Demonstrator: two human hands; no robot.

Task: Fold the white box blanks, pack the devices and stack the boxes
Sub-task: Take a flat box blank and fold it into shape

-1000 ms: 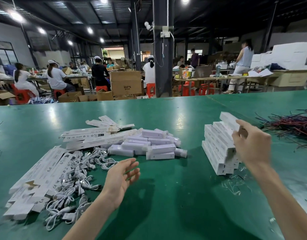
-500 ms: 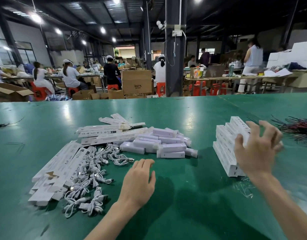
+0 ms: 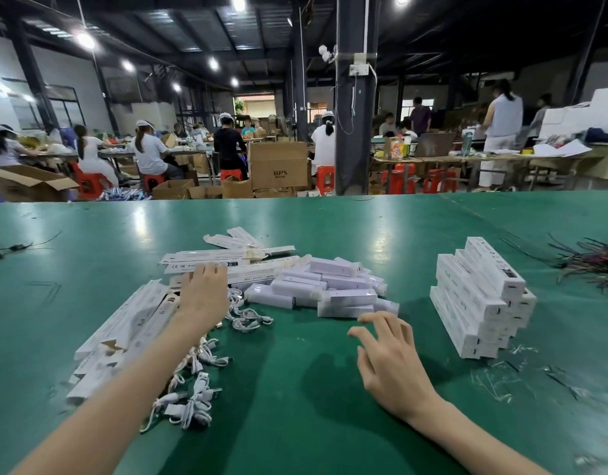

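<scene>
The green tabletop (image 3: pixel 295 433) is laid out like a small packing line, supplies at the left of the frame and finished work at the right. At lower left lies a fan of flat white box blanks (image 3: pixel 124 323), with more blanks (image 3: pixel 227 260) just above them. Coiled white cables (image 3: pixel 192 402) trail alongside, and the pale, wrapped devices (image 3: pixel 330 286) are heaped at centre. All three sit close to the person, probably so each can be taken without stretching.

The left hand (image 3: pixel 203 296) reaches over the cables, its fingers extended onto the upper blanks. It touches them and grips nothing, most likely about to draw one out for folding. The right hand (image 3: pixel 391 358) is released, its fingers spread and slightly bent just in front of the device heap, holding nothing. It looks placed to pick up a device.

The folded, filled boxes (image 3: pixel 477 299) stand in a stepped stack at right, well apart from the loose parts, which keeps finished work separate. Clear plastic scraps (image 3: pixel 501 375) lie at the foot of the stack, and a bundle of dark wires (image 3: pixel 593 262) rests at the right edge.

One blank near the left hand's fingertips shows "CE FC" marks, and the longer print on it is too small to read. A brown carton (image 3: pixel 278 166) beyond the tabletop reads "BPS". The printing on the stacked boxes is not legible.
</scene>
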